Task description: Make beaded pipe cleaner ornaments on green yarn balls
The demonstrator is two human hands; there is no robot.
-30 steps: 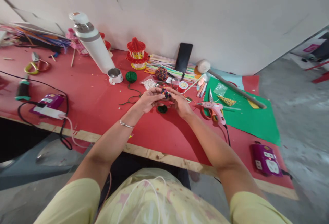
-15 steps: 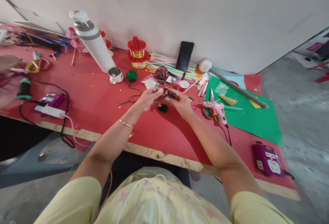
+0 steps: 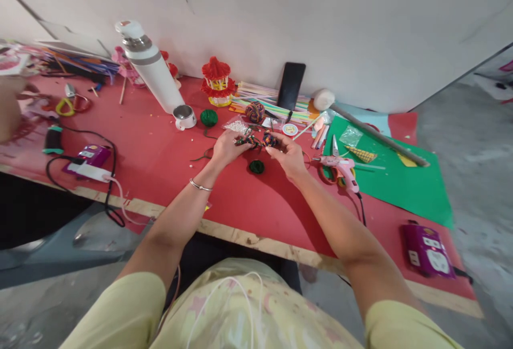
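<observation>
My left hand [image 3: 225,147] and my right hand [image 3: 289,156] are raised over the red table [image 3: 160,162], both pinched on a strip of multicoloured yarn [image 3: 256,139] stretched between them. Its dark, orange-flecked clump sits by my right fingertips. Just below the hands a small dark green yarn disc [image 3: 256,167] lies on the table. A silver bangle [image 3: 199,185] circles my left wrist.
Behind the hands stand a white flask [image 3: 149,68], a metal cup [image 3: 185,117], a green yarn ball [image 3: 209,118], a multicoloured yarn ball [image 3: 255,111], a red lantern ornament [image 3: 216,82] and a black phone [image 3: 290,85]. A pink glue gun [image 3: 339,167] and green sheet [image 3: 393,178] lie right. Another person's hand [image 3: 10,108] shows far left.
My hands have drawn apart, pulling the yarn bundle out into a strip between them. The view has shifted slightly, and another person's hand has come in at the far left.
</observation>
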